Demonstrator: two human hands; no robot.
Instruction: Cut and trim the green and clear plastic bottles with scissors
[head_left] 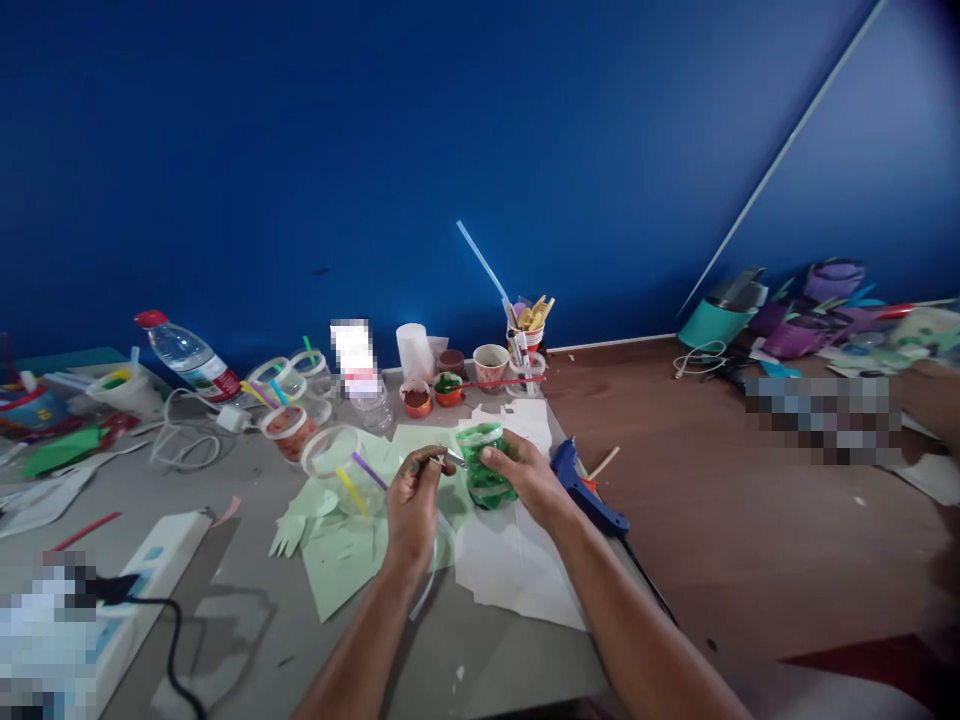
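Note:
My right hand (525, 472) is wrapped round a small clear plastic cup smeared with green paint (486, 488), raised over the papers. The cup looks like a cut bottle and leans slightly. My left hand (414, 495) pinches a thin paintbrush (456, 460), its silvery end at the cup's left side; most of the brush is hidden by my fingers. Under my hands lie light green paper sheets (341, 575) and a torn white sheet (517, 570). Behind them stand small tubs of green paint (448, 388) and brown paint (416, 398), with a red stick (502, 382) across the green one.
A blue glue gun (585, 490) lies right of my right forearm. Clear plastic cups with straws (330, 455), a bottle with a red cap (191, 360) and a power strip (150, 580) are on the left. At far right, a co-worker's hand (930, 395) is near purple crafts.

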